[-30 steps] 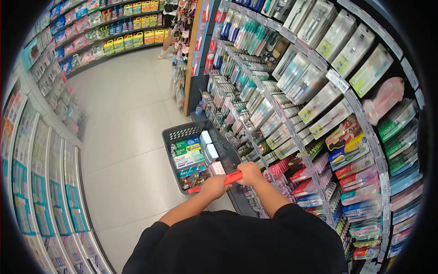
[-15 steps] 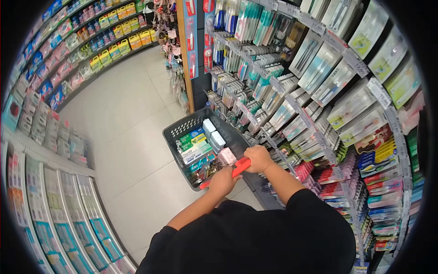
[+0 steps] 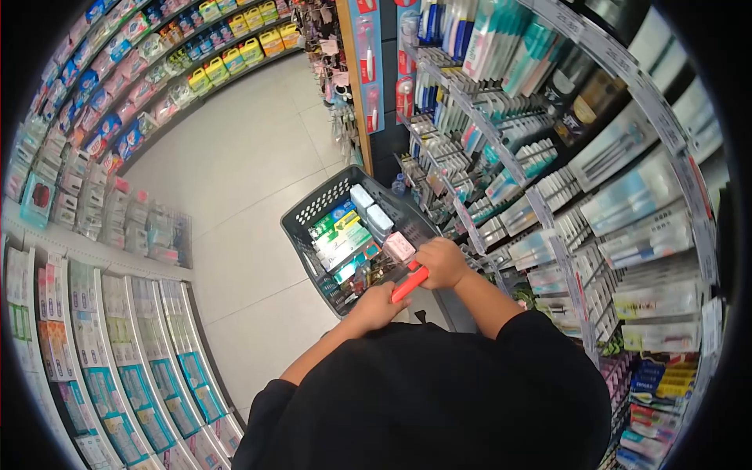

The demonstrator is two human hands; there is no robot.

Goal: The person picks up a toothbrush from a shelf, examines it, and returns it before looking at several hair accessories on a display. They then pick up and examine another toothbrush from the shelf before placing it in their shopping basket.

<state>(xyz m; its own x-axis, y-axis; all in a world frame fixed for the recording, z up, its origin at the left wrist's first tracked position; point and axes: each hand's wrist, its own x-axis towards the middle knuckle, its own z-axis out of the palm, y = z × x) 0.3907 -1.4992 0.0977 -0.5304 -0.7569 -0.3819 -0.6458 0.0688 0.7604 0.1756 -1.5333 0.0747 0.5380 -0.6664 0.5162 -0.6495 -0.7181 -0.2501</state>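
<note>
Both my hands are wrapped around the red handle (image 3: pixel 410 284) of a dark grey shopping basket (image 3: pixel 307 270). My left hand (image 3: pixel 379 306) is closed on its left part, and my right hand (image 3: pixel 442 262) grips the right end, beside the rack. A short stretch of red shows between them. Inside the basket lie green-and-white toothpaste boxes (image 3: pixel 343 240), two pale blue-and-white packs (image 3: pixel 379 219) and a pink pack (image 3: pixel 399 247). Nearer the handle are dark, glossy packages, partly hidden by my left hand.
A rack of hanging toothbrush packs (image 3: pixel 548 168) runs close along the right. White shelves of boxed goods (image 3: pixel 117 352) stand at the left. Yellow bottles (image 3: pixel 233 61) line a curved shelf at the back. Pale floor tiles (image 3: pixel 243 188) stretch between them.
The basket and my hands have moved forward along the aisle, with the right rack sliding back past me. The view has turned slightly left. Both hands keep their grip on the handle.
</note>
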